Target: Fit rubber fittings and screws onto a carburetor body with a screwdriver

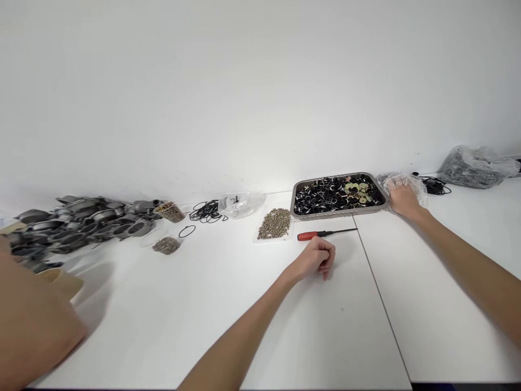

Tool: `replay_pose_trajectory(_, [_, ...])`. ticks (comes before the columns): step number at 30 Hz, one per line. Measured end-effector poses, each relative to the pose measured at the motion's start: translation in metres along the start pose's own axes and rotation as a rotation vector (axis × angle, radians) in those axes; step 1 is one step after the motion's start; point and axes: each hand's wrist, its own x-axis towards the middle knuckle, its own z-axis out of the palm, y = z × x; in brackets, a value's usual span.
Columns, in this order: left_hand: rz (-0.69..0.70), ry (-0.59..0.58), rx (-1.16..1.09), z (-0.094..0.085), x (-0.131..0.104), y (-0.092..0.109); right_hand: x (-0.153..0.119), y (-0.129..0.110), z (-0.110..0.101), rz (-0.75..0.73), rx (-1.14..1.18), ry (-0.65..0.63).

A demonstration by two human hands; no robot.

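Observation:
My left hand (318,257) rests on the white table with its fingers curled together; whether anything is inside them is hidden. Just beyond it lies a screwdriver (308,235) with a red and black handle, its shaft pointing right. My right hand (402,200) reaches into a clear plastic bag (418,187) right of the metal tray, and its fingertips are hidden there. The metal tray (342,214) holds many small black parts and some yellowish discs. Left of the tray, a shallow white container (291,231) carries small brass-coloured pieces.
Grey plastic parts (85,217) are heaped at the far left, near a cardboard box (32,320) and a tape roll (67,282). Two small containers, black rings (207,210) and a clear bag (242,205) lie along the wall. A filled bag (472,167) sits far right.

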Motion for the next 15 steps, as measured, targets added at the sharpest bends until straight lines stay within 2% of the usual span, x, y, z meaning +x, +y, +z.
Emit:
replay_pose_trajectory(11, [0.001,0.004,0.026,0.0008,0.0000,-0.0004,-0.0033,-0.0048,-0.0055,0.041,0.053,-0.008])
replay_pose_trajectory(15, [0.002,0.005,0.039,-0.0001,-0.0002,-0.0006,-0.0043,-0.0057,-0.0051,0.038,0.078,0.025])
